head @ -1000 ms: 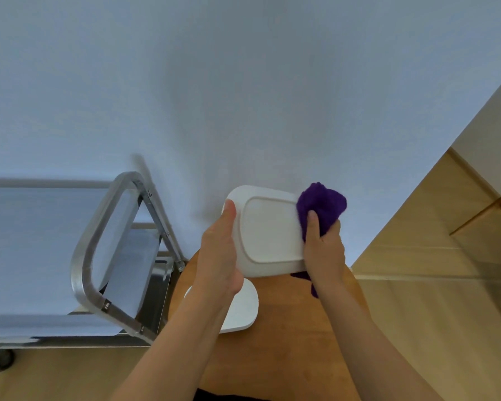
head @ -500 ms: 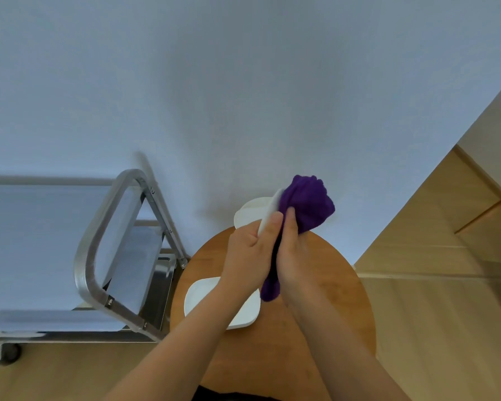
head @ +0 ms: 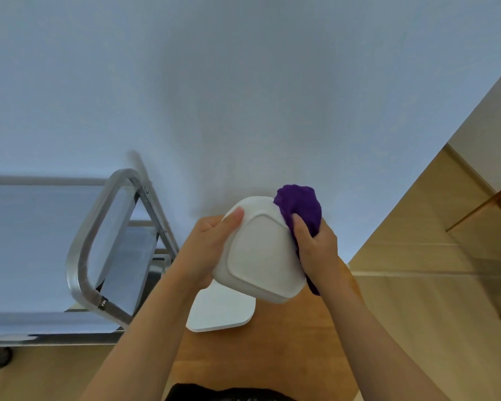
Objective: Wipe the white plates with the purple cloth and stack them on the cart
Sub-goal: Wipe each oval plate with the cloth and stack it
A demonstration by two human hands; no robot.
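Note:
A white rounded-square plate (head: 261, 253) is held up above the round wooden table (head: 287, 337), its underside facing me. My left hand (head: 209, 244) grips its left rim, thumb on the back. My right hand (head: 315, 244) holds the bunched purple cloth (head: 300, 206) against the plate's right edge; part of the cloth hangs below the hand. A second white plate (head: 220, 311) lies flat on the table under the held one. The metal cart (head: 99, 241) stands to the left.
A pale wall rises close behind the table. The cart's tubular handle (head: 81, 250) juts toward the table's left side, a castor (head: 0, 355) at its lower left. Wooden floor (head: 431, 270) and a wooden furniture edge lie to the right.
The plate turned from edge-on back to its underside facing me. My hands spread apart along its rims, and the cloth moved to the plate's right edge.

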